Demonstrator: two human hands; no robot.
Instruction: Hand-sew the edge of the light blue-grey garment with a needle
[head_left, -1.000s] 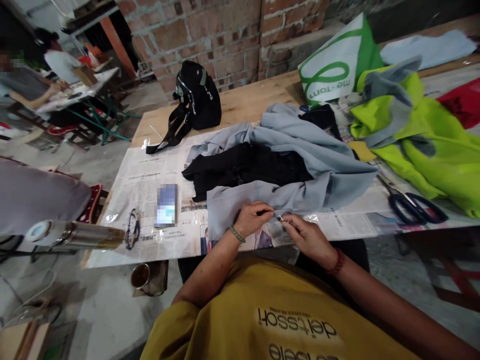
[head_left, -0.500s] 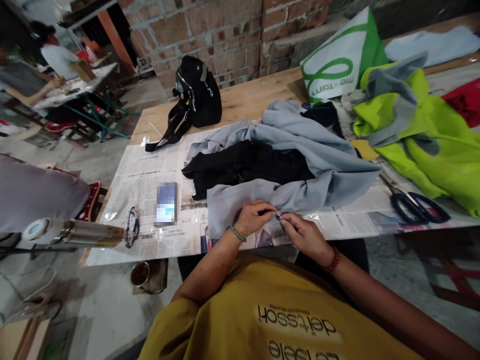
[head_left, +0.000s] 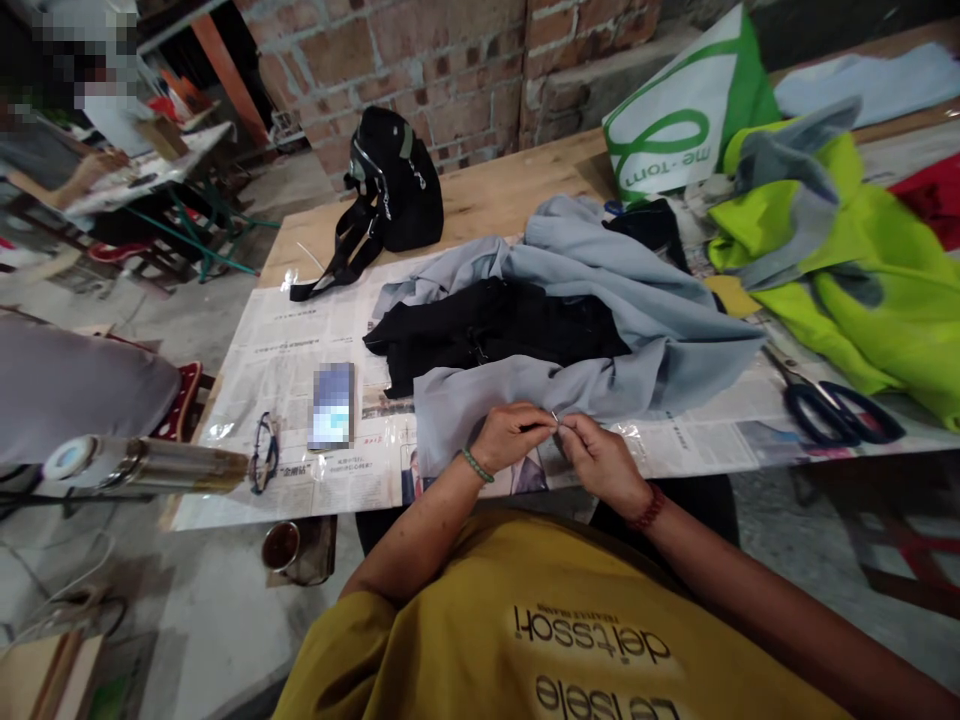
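Note:
My left hand (head_left: 512, 436) and my right hand (head_left: 602, 460) meet over the near edge of the table, fingertips pinched and touching. A thin shiny needle (head_left: 555, 416) sticks up between the tips, gripped by my right hand. What my left fingers pinch is too small to make out. Just beyond the hands, grey cloth (head_left: 480, 395) lies spread and rumpled, with a black garment (head_left: 499, 335) on top of it. To the right lie scissors (head_left: 832, 405) with dark blue handles.
Newspaper (head_left: 247, 340) covers the table. A phone (head_left: 331, 405), glasses (head_left: 262, 453) and a steel flask (head_left: 150, 466) stand or lie left. A black bag (head_left: 397, 180), a green-white bag (head_left: 682, 130) and yellow-green clothing (head_left: 847, 240) lie farther off. People sit at another table (head_left: 187, 150).
My right hand has moved slightly left, bringing its fingertips against those of my left hand. The needle now points upward between them. The cloth lies as before.

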